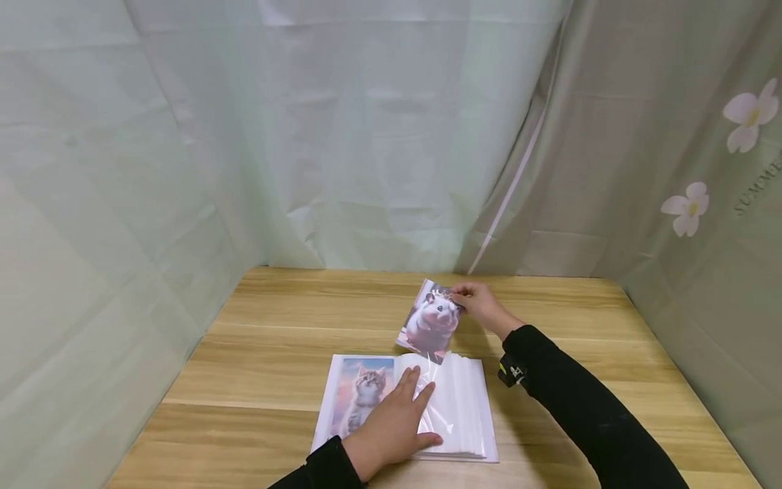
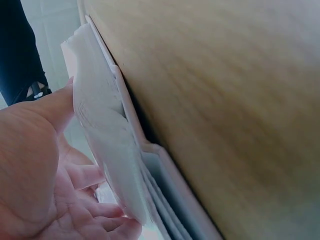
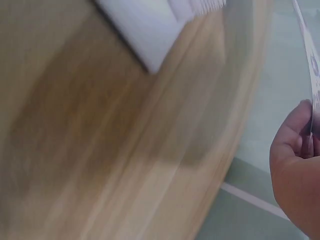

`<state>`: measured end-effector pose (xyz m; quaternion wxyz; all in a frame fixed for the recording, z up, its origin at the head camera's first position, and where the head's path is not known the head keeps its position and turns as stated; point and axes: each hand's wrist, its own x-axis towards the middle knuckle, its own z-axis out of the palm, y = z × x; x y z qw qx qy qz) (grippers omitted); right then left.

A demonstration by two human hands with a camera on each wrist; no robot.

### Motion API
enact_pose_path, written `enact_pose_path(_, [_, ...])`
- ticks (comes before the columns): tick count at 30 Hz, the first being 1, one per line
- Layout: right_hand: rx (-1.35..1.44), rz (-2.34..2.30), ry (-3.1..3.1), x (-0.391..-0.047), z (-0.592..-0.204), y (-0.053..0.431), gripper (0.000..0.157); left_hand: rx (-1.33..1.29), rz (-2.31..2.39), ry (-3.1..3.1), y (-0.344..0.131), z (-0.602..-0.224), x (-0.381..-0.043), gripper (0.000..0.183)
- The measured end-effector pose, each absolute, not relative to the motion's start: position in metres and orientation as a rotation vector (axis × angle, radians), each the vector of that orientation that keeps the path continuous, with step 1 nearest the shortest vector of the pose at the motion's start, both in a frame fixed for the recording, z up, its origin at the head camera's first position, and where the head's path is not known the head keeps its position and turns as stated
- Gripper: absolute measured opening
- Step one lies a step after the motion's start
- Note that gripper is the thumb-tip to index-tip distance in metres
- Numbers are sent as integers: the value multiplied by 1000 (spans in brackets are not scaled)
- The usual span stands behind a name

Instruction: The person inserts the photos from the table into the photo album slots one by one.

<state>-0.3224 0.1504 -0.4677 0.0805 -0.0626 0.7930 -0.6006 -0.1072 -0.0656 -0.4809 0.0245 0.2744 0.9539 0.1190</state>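
Observation:
An open photo album (image 1: 491,441) lies on the wooden table, a kitten picture (image 1: 365,394) on its left page and clear plastic sleeves (image 1: 449,407) on the right. My left hand (image 1: 400,418) rests on the album with fingers spread, pressing the sleeve page; the left wrist view shows its fingers along the edges of the page stack (image 2: 107,120). My right hand (image 1: 482,305) pinches a photo card (image 1: 432,319) by its upper right corner. The card shows a crowned hamster and is tilted, its lower edge overlapping the top of the sleeve page. In the right wrist view the card (image 3: 315,75) appears nearly edge-on.
Wood-grain table (image 1: 256,367) extends around the album on all sides. Pale curtains (image 1: 379,136) enclose the back and both sides, with printed flowers (image 1: 687,209) on the right one. A dark device (image 1: 512,372) sits at the right wrist.

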Motion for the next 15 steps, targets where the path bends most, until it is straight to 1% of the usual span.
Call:
enact_pose_path(8, [-298, -1708, 2374, -327, -458, 155, 20, 830, 373, 2935, -62, -476, -106, 86])
enact_pose_path(15, [-390, -1531, 2469, -333, -448, 155, 20, 847, 353, 2940, -60, -479, -107, 85])
